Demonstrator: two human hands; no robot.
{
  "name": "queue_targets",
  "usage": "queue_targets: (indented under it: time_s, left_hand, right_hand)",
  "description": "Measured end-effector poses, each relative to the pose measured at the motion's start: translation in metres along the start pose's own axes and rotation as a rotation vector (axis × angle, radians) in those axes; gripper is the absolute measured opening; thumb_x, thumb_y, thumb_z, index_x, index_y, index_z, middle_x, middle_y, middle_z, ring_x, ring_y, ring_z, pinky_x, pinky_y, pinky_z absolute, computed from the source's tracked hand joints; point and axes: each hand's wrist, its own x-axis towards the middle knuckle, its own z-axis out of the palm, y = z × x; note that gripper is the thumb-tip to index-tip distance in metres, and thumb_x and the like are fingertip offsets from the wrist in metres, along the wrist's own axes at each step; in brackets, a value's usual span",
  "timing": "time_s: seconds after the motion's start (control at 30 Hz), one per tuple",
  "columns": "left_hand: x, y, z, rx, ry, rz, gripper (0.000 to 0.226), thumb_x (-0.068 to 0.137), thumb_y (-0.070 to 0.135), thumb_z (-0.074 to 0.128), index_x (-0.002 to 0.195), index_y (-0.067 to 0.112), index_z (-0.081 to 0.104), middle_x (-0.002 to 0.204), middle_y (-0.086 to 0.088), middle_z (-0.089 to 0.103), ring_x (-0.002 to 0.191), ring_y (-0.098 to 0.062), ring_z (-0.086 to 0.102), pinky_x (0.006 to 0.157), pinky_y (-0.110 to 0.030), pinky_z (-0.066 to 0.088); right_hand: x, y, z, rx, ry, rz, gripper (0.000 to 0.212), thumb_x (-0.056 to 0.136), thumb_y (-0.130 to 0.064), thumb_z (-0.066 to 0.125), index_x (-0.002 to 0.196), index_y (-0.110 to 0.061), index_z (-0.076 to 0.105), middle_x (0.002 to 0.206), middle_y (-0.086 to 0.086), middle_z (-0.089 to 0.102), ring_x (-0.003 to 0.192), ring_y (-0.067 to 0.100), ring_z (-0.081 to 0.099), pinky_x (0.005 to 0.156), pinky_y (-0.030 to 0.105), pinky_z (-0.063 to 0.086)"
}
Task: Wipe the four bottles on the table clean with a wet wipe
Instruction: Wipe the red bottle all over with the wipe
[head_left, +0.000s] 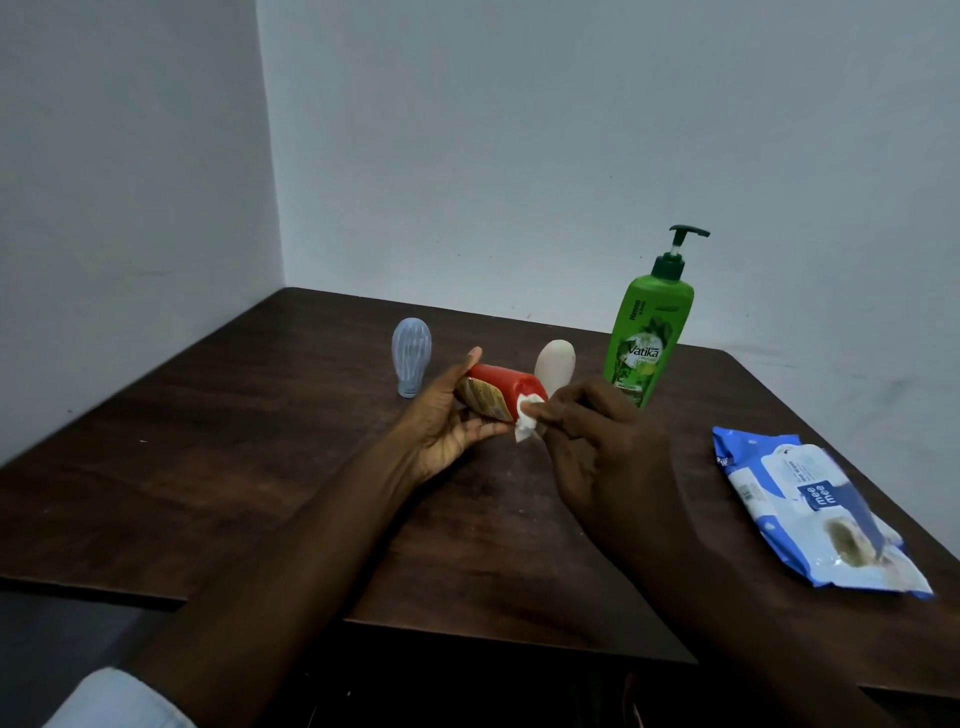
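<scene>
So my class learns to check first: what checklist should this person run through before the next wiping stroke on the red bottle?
1. The left hand grips the red plastic bottle: ok.
2. The right hand pinches the white wet wipe against the bottle's end: ok.
3. The green pump bottle stands upright: ok.
4. The pale blue translucent bottle and cream oval bottle stand on the dark wooden table: ok.
5. The flap of the blue wipe pack is closed: cannot tell.
</scene>
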Motion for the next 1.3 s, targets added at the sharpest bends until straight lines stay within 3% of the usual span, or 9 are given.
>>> queue_targets:
  time_s: [0.1, 0.23, 0.53, 0.67, 0.73, 0.83, 1.0, 1.17, 1.3]
  left_hand:
    - [0.0, 0.001, -0.001, 0.008, -0.007, 0.002, 0.065, 0.064, 0.031, 0.084, 0.112, 0.006, 0.048, 0.121, -0.025, 0.054, 0.105, -0.043, 0.065, 0.054, -0.048, 0.062]
    - [0.0, -0.002, 0.002, 0.008, -0.019, -0.02, 0.068, 0.066, 0.032, 0.083, 0.117, 0.003, 0.048, 0.122, -0.026, 0.054, 0.105, -0.042, 0.065, 0.054, -0.047, 0.062]
    - [0.001, -0.001, 0.001, -0.005, -0.001, -0.009, 0.083, 0.068, 0.031, 0.082, 0.135, 0.003, 0.041, 0.129, -0.027, 0.051, 0.113, -0.044, 0.061, 0.054, -0.049, 0.062]
    - [0.0, -0.003, 0.001, 0.015, -0.023, -0.031, 0.076, 0.068, 0.029, 0.083, 0.128, 0.002, 0.046, 0.13, -0.026, 0.052, 0.115, -0.045, 0.062, 0.069, -0.057, 0.062]
    - [0.0, -0.004, 0.002, 0.02, -0.028, -0.028, 0.073, 0.068, 0.03, 0.083, 0.126, 0.001, 0.049, 0.129, -0.026, 0.054, 0.113, -0.042, 0.064, 0.076, -0.058, 0.061]
    - [0.0, -0.003, 0.002, 0.012, -0.026, -0.022, 0.072, 0.068, 0.031, 0.083, 0.124, 0.001, 0.048, 0.128, -0.025, 0.054, 0.109, -0.042, 0.066, 0.066, -0.054, 0.063]
    - [0.0, -0.002, -0.001, 0.009, -0.022, -0.012, 0.074, 0.067, 0.031, 0.083, 0.125, 0.003, 0.045, 0.125, -0.025, 0.054, 0.105, -0.042, 0.067, 0.058, -0.048, 0.062]
    - [0.0, -0.002, -0.001, 0.005, -0.037, 0.016, 0.057, 0.069, 0.031, 0.081, 0.109, 0.008, 0.048, 0.121, -0.024, 0.055, 0.105, -0.042, 0.066, 0.059, -0.048, 0.063]
    - [0.003, -0.003, -0.003, 0.033, -0.04, 0.017, 0.073, 0.072, 0.032, 0.081, 0.128, 0.007, 0.042, 0.13, -0.024, 0.054, 0.117, -0.044, 0.062, 0.066, -0.051, 0.063]
  right_hand:
    - [-0.007, 0.009, -0.01, -0.021, -0.04, -0.009, 0.028, 0.079, 0.009, 0.075, 0.103, -0.005, 0.076, 0.092, 0.009, 0.066, 0.083, 0.019, 0.064, 0.082, 0.014, 0.047]
    - [-0.006, 0.013, -0.013, -0.029, -0.026, 0.009, 0.028, 0.078, 0.01, 0.075, 0.102, -0.005, 0.077, 0.092, 0.008, 0.065, 0.083, 0.014, 0.061, 0.085, 0.001, 0.036]
    - [-0.004, 0.006, -0.009, 0.0, -0.037, -0.022, 0.024, 0.08, 0.009, 0.073, 0.101, -0.003, 0.077, 0.09, 0.011, 0.065, 0.082, 0.025, 0.064, 0.075, 0.028, 0.051]
    - [0.007, 0.004, -0.009, -0.013, -0.03, -0.031, 0.022, 0.081, 0.007, 0.073, 0.101, -0.002, 0.076, 0.093, 0.012, 0.066, 0.084, 0.027, 0.064, 0.072, 0.039, 0.054]
    - [0.013, 0.003, -0.008, 0.005, 0.015, -0.014, 0.022, 0.08, 0.007, 0.073, 0.099, -0.003, 0.077, 0.092, 0.011, 0.065, 0.085, 0.025, 0.064, 0.074, 0.033, 0.053]
    - [0.014, 0.002, -0.005, 0.01, 0.068, 0.027, 0.022, 0.08, 0.007, 0.073, 0.098, -0.004, 0.077, 0.093, 0.009, 0.066, 0.085, 0.02, 0.064, 0.074, 0.024, 0.05]
    - [0.011, 0.002, -0.002, 0.052, 0.079, 0.106, 0.021, 0.081, 0.002, 0.075, 0.099, -0.008, 0.077, 0.094, 0.005, 0.067, 0.087, 0.014, 0.064, 0.071, 0.032, 0.057]
    - [0.002, 0.007, -0.002, 0.042, 0.055, 0.173, 0.022, 0.082, -0.003, 0.075, 0.102, -0.013, 0.077, 0.094, -0.005, 0.065, 0.085, -0.001, 0.057, 0.074, 0.008, 0.046]
    - [-0.013, 0.006, 0.001, 0.22, 0.049, 0.343, 0.019, 0.083, -0.016, 0.077, 0.101, -0.023, 0.077, 0.094, -0.016, 0.069, 0.089, -0.001, 0.064, 0.076, 0.014, 0.051]
